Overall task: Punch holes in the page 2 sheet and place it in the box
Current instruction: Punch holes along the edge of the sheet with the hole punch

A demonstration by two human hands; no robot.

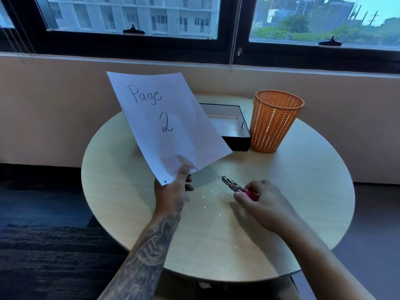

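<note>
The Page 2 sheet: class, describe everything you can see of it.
The Page 2 sheet is white paper, handwritten "Page 2" in dark ink. The left hand pinches its lower edge, holding it tilted above the round table. Two punched holes show along that edge. It hides part of the black box behind.

The left hand (pixel 171 191) pinches the sheet (pixel 164 118); the right hand (pixel 262 202) grips the punch (pixel 232 186).

The black box (pixel 238 143) is open on top, so the way in from above is free. The tall orange basket (pixel 275 122) stands right beside it and blocks its right side. The held-up page 2 sheet (pixel 184 137) covers its left part. The surface (pixel 112 191) has room near the left.
</note>
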